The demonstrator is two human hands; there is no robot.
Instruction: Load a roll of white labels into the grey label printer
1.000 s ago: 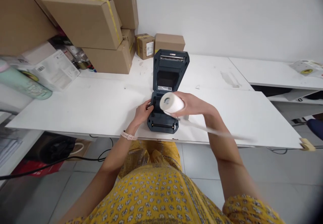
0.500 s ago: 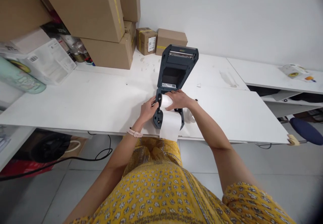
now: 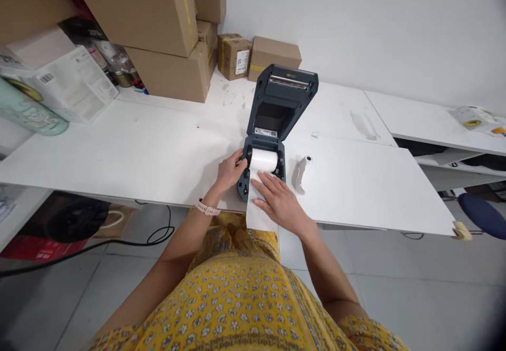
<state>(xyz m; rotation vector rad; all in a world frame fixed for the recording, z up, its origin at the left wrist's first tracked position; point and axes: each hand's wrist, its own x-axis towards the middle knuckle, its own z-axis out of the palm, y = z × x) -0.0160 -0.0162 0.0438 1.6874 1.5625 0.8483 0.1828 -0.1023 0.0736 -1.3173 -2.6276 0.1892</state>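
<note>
A dark blue label printer [image 3: 276, 114] stands open on the white table [image 3: 138, 156], its lid tipped back. A white paper roll [image 3: 263, 159] sits in its bay, and a strip of paper [image 3: 255, 214] runs forward over the printer's front and hangs past the table edge. My right hand [image 3: 279, 201] lies flat on that strip, fingers stretched out. My left hand [image 3: 229, 172] rests against the printer's left side by the roll's end, fingers curled on the casing.
Stacked cardboard boxes [image 3: 158, 29] fill the back left, with two small boxes [image 3: 256, 56] behind the printer. A white packet [image 3: 75, 85] and a green bottle [image 3: 27, 111] lie at the left. A torn paper scrap [image 3: 300, 172] lies right of the printer. A cable [image 3: 118, 240] crosses the floor.
The roll went from my right hand, held above the printer, down into the bay. My right hand then let go and moved forward onto the paper strip.
</note>
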